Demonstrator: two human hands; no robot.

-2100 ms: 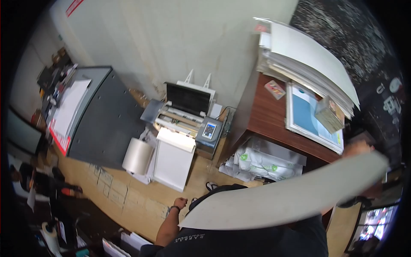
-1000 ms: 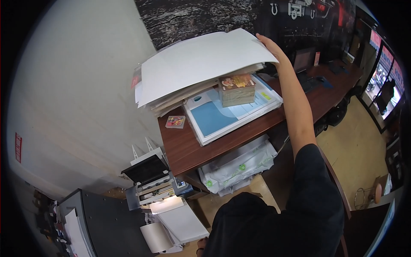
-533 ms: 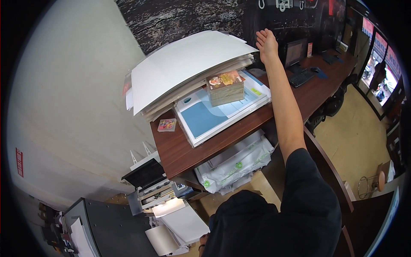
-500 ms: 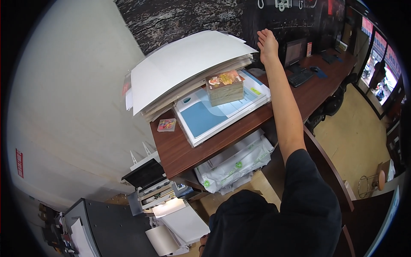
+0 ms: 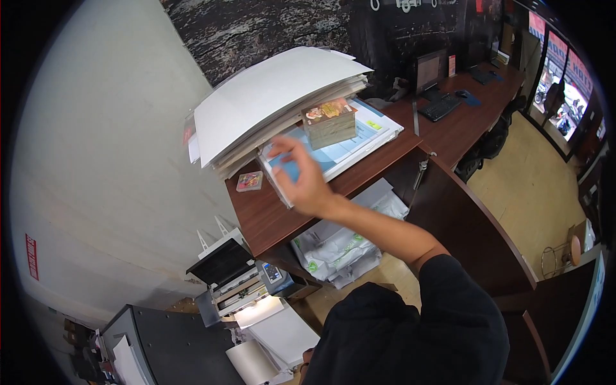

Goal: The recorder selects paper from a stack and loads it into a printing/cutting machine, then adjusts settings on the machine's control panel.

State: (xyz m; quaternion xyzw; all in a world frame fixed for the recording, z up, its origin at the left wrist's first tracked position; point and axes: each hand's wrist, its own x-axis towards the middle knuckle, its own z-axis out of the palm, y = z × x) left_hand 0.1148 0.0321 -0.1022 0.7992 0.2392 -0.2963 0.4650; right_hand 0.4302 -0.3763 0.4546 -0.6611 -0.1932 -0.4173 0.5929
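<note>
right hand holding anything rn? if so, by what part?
Nothing. The right hand is open and blurred in mid-air over the blue-and-white sheets on the desk. The left hand is out of view.

— What is the person wearing?

— A plain black top, seen from above at the lower middle of the frame. It fills the lower right as a broad, dark, rounded shape with no print or pattern to be seen.

— Long sleeves?

— No. The sleeve [image 5: 449, 273] ends at the upper arm, right of centre. Its hem is a soft, slightly rolled edge. Below it the forearm is bare up to the hand [image 5: 301, 176].

— Anything on the hand or wrist?

— No watch, band or ring shows, though the hand is blurred, so small items cannot be told.

— Any folds?

— Faint creases run across the shoulder; the cloth looks matt.
</note>
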